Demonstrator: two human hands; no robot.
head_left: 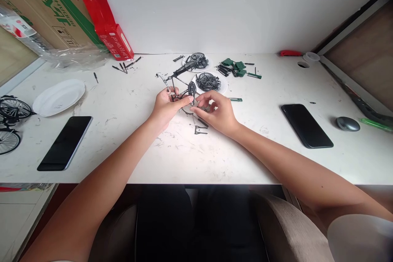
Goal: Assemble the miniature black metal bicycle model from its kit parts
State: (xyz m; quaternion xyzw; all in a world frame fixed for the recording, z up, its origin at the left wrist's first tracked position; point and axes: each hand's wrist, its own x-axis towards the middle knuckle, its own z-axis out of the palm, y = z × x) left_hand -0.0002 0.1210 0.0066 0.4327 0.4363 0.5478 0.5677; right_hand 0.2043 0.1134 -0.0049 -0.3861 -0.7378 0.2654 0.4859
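My left hand (167,108) is closed round a small black model bicycle frame (181,81), raised over the table. Silver handlebars (162,80) stick out at its far left end. The left thumb presses beside a black oval chain guard (192,88). At the lower end of that guard, my right hand (216,110) has its thumb and forefinger curled close together; what they pinch is too small to make out. Just below the hands, small black fork-shaped parts (201,129) lie on the table.
Behind the hands, paper plates (225,88) hold black wheels (208,82) and other parts. Green pieces (235,67) lie right of them. Phones (64,143) (307,125) flank the arms. A white plate (58,97), assembled model bicycle (14,108), red box (115,41) and mouse (347,123) stand around.
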